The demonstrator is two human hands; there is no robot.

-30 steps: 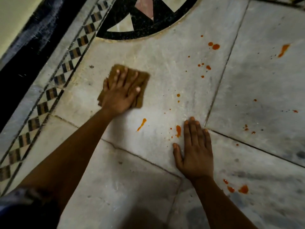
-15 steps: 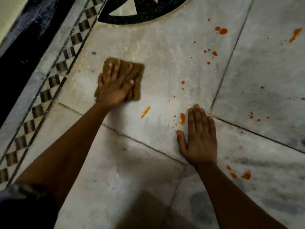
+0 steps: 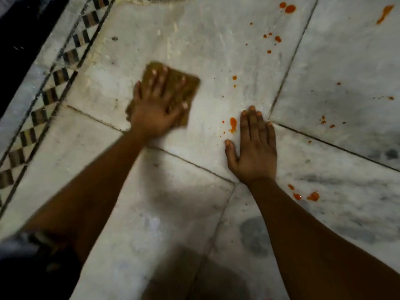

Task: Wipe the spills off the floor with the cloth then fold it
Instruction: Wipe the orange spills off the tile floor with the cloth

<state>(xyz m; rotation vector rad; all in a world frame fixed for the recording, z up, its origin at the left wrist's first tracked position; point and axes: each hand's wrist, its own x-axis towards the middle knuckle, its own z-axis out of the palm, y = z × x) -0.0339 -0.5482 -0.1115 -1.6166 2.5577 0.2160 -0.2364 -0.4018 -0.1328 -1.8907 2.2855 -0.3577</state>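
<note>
Left hand: [image 3: 155, 109] laid flat on the cloth with fingers spread, palm pressed down; nothing is pinched or gripped.
Cloth: [image 3: 186, 87] a brown, roughly square piece held flat against the floor under the left hand; its far and right-hand edges are seen past the fingertips, and it is slightly blurred.
Right hand: [image 3: 255, 146] placed palm-down on bare floor to the right of the cloth and nearer the person, fingers straight and close together, thumb set apart; no contact with the cloth.
Nearest spill: [image 3: 233, 124] an orange-red streak with small specks, found between the cloth and the right hand, just beside the index finger.
Small drops: [image 3: 234, 78] two orange dots seen right of the cloth's far corner, apart from it.
Far splatter: [image 3: 290, 8] larger blots and scattered dots seen well beyond the cloth, to its right.
Blots by the forearm: [image 3: 312, 196] three orange marks found right of the right wrist, well apart from the cloth.
Floor: [image 3: 216, 50] pale veined marble slabs divided by dark joints.
Border: [image 3: 54, 92] a checkered inlaid strip seen left of the cloth, running diagonally.
</note>
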